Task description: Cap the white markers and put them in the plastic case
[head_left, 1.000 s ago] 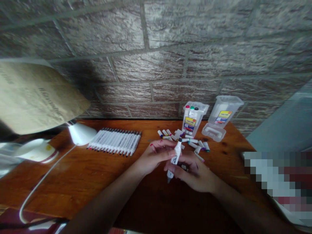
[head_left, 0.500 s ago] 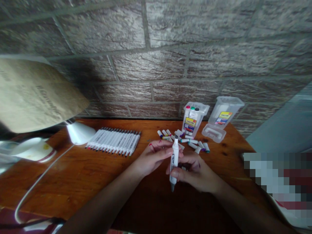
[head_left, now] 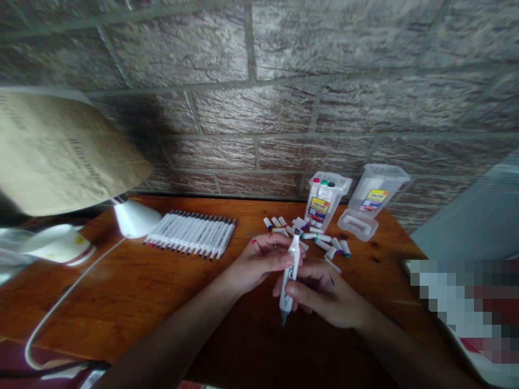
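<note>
Both hands hold one white marker (head_left: 288,278) above the table, its two dark tips uncapped. My left hand (head_left: 259,265) pinches the barrel near the upper tip, with red marks on its fingers. Lower down, my right hand (head_left: 320,294) grips the same barrel between thumb and fingers. Beyond the hands lie several loose marker caps (head_left: 322,244), white with coloured ends. To the left, a neat row of white markers (head_left: 190,233) rests side by side, their dark tips bare.
A clear plastic case (head_left: 322,208) holding several markers stands by the wall, beside another clear case (head_left: 375,194) and its lid (head_left: 359,224). On the left are a lamp (head_left: 135,219) with its cable (head_left: 73,286) and a white cup (head_left: 60,246). A brick wall (head_left: 284,108) closes the back.
The marker has tilted slightly, its lower tip swinging left and its upper tip right. Both hands keep hold of it. The camera view has shifted a little.
</note>
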Motion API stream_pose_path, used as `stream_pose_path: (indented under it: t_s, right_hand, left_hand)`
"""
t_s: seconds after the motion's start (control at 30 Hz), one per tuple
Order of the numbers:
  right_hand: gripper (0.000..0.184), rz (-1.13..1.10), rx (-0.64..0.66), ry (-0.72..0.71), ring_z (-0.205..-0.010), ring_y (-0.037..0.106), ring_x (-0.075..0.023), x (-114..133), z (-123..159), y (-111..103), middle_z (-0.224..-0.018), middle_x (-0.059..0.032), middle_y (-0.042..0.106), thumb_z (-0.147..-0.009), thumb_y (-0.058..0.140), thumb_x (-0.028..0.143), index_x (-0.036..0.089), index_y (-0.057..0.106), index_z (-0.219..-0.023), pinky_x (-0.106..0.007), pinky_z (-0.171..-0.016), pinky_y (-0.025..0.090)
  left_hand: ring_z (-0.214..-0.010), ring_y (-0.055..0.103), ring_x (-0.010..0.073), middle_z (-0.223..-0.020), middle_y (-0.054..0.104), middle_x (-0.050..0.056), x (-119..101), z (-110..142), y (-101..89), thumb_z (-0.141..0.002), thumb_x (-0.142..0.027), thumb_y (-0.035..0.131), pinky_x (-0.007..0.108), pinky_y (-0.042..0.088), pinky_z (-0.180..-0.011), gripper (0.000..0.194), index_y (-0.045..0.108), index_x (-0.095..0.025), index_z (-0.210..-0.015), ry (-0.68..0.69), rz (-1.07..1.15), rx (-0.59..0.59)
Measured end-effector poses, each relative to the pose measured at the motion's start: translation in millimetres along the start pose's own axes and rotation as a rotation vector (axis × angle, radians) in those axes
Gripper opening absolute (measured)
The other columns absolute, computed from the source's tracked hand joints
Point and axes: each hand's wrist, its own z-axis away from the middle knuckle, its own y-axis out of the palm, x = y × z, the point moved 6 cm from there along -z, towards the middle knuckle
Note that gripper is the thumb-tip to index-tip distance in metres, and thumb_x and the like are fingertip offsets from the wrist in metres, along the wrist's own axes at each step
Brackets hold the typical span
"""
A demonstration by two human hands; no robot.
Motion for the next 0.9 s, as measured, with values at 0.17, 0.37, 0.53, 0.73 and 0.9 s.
stream_pose_path:
  t_s: [0.17,0.37,0.53,0.73,0.9]
  right_hand:
    - [0.044,0.002,-0.033,0.05,-0.056,0.05,-0.0073,-5.4,-0.5,-3.8,-0.067,-0.0015,0.061,-0.09,0.064,0.055,0.012,0.071,-0.083,-0.017,-0.047,0.039]
    - [0.031,0.005,-0.095,0.051,-0.075,0.063,-0.0133,-7.3,-1.9,-5.9,-0.082,-0.0052,0.07,-0.081,0.077,0.044,0.014,0.073,-0.086,-0.025,-0.071,0.054]
    - [0.03,0.054,-0.061,0.039,-0.063,0.055,-0.0088,-3.6,-0.6,-4.4,-0.078,-0.0039,0.068,-0.09,0.067,0.043,0.014,0.074,-0.093,-0.02,-0.057,0.048]
    - [0.039,-0.003,-0.001,0.025,-0.052,0.044,-0.006,-1.9,2.0,-4.0,-0.071,-0.002,0.063,-0.091,0.062,0.05,0.013,0.075,-0.092,-0.017,-0.046,0.036]
    - [0.034,-0.015,0.009,-0.019,-0.056,0.046,-0.007,0.9,1.7,-2.9,-0.078,-0.0044,0.066,-0.091,0.063,0.045,0.013,0.075,-0.091,-0.018,-0.048,0.037]
  left_hand:
    - [-0.066,0.06,0.0115,-0.077,0.068,0.004,1.0,-1.0,-0.5,-0.064,-0.045,0.089,0.023,0.047,-0.062,0.037,0.075,-0.015,-0.079,0.031,-0.03,0.005]
    - [-0.059,0.055,0.009,-0.073,0.065,0.001,4.0,-0.6,-3.2,-0.058,-0.043,0.093,0.021,0.043,-0.055,0.041,0.071,-0.015,-0.078,0.019,-0.059,-0.025]
    - [-0.061,0.059,0.0091,-0.078,0.07,0.003,4.6,0.8,-7.0,-0.067,-0.044,0.088,0.019,0.046,-0.058,0.038,0.073,-0.015,-0.086,0.032,-0.096,-0.061]
    - [-0.04,0.05,0.0037,-0.07,0.069,0.0,5.2,3.2,1.7,-0.077,-0.041,0.082,0.016,0.04,-0.042,0.034,0.074,-0.016,-0.098,-0.025,-0.112,0.025]
    - [-0.036,0.051,0.0033,-0.077,0.071,0.0,6.6,2.7,3.5,-0.073,-0.034,0.086,0.015,0.038,-0.034,0.031,0.072,-0.016,-0.094,-0.011,-0.047,0.062]
